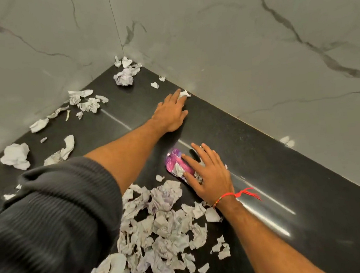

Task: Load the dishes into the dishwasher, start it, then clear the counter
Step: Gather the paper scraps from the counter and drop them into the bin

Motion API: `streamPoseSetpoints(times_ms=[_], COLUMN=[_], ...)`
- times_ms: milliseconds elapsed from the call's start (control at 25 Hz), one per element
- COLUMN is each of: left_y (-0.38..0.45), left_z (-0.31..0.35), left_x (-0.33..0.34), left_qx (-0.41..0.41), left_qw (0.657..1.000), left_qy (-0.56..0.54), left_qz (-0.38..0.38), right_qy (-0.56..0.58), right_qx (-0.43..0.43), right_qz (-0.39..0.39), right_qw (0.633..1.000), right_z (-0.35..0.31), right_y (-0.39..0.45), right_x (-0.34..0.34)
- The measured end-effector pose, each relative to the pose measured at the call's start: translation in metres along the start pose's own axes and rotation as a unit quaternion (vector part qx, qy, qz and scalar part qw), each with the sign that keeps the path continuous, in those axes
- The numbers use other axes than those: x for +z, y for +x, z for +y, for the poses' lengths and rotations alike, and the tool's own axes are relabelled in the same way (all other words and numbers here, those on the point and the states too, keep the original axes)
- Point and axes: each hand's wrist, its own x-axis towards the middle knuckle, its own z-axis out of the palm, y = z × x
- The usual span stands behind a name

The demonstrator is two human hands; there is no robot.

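Black polished stone makes up the counter [253,151], which runs into a corner of grey marble-veined wall [253,41], so the step in hand looks like the last one, clearing the counter (no dishwasher or dishes are in view). At the far left, loose paper scraps [16,156] lie scattered along the wall. The left hand [170,113], its arm in a pushed-up dark ribbed sleeve [51,225], reaches toward the wall with straight fingers pressing flat on a small white scrap [185,93]. Nearer the viewer sits the main heap of crumpled paper [162,232]. The right hand [209,175], a red thread [239,194] at its wrist, rests with extended fingers on a pink wrapper [176,163]. Next, I judge, both hands must sweep their pieces toward the heap.
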Motion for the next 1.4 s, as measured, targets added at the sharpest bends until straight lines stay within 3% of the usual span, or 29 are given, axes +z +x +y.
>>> streamPoseSetpoints(times_ms=[120, 440, 680, 840, 960, 1040, 1160, 1320, 1400], left_y=[0.021, -0.104, -0.134, -0.124, -0.107, -0.099, -0.102, -0.140, -0.144], left_z=[0.005, 0.013, -0.058, -0.115, -0.159, -0.184, -0.184, -0.153, -0.155], left_x=[0.009, 0.017, -0.014, -0.039, -0.054, -0.057, -0.043, -0.023, -0.029], left_qx=[-0.004, 0.042, -0.069, -0.181, -0.249, -0.263, -0.250, -0.146, -0.147], left_qw=[0.998, 0.990, 0.985, 0.979, 0.965, 0.963, 0.967, 0.973, 0.965], left_qy=[0.046, -0.051, -0.068, 0.005, 0.001, -0.012, -0.024, -0.012, 0.012], left_qz=[-0.035, 0.125, 0.143, 0.088, 0.086, 0.065, 0.038, 0.179, 0.214], right_qy=[0.014, 0.055, 0.146, 0.073, 0.027, 0.043, 0.072, 0.051, 0.031], right_qx=[0.017, 0.024, 0.032, 0.045, 0.018, -0.011, -0.040, -0.048, -0.050], right_qz=[-0.007, 0.017, 0.094, 0.149, 0.170, 0.139, 0.025, -0.059, -0.063], right_qw=[1.000, 0.998, 0.984, 0.985, 0.985, 0.989, 0.996, 0.996, 0.996], right_z=[0.001, -0.002, -0.004, -0.007, -0.021, -0.040, -0.065, -0.093, -0.103], right_y=[0.001, 0.004, -0.003, -0.007, 0.018, 0.069, 0.165, 0.277, 0.319], right_x=[0.001, -0.003, -0.005, -0.003, -0.020, -0.038, -0.043, -0.012, -0.001])
